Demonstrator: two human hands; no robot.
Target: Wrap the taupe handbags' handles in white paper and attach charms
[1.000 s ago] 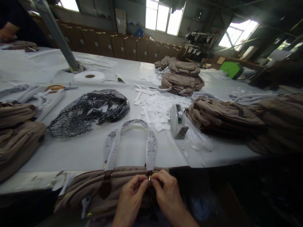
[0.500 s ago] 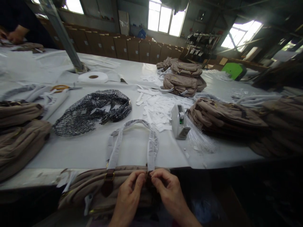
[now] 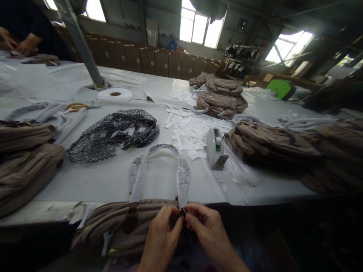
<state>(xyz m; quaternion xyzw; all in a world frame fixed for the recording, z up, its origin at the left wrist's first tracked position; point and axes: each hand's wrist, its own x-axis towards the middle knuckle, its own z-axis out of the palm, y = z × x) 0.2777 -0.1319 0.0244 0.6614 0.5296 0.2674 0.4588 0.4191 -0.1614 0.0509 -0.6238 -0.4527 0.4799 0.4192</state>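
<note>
A taupe handbag (image 3: 113,215) lies at the table's front edge, its handles (image 3: 138,181) wrapped in white covering and looped up over the tabletop. My left hand (image 3: 163,234) and my right hand (image 3: 207,230) meet at the base of the right-hand handle. Fingers of both are pinched at the dark leather strap tab (image 3: 182,212) with its small metal ring. The fingertips partly hide the tab. A matching brown leather tab (image 3: 131,213) with a buckle shows on the left, beyond my hands' reach.
A tape dispenser (image 3: 215,151) stands right of a heap of white paper strips (image 3: 187,130). Black-and-white netted material (image 3: 113,136), scissors (image 3: 81,107) and a white roll (image 3: 115,94) lie left. Bag stacks (image 3: 269,141) flank both sides. A co-worker's hands (image 3: 25,45) show far left.
Both hands have shifted slightly right and closed in on the strap tab, whose ring now shows between the fingertips. The view has tilted a little; the bag stays put.
</note>
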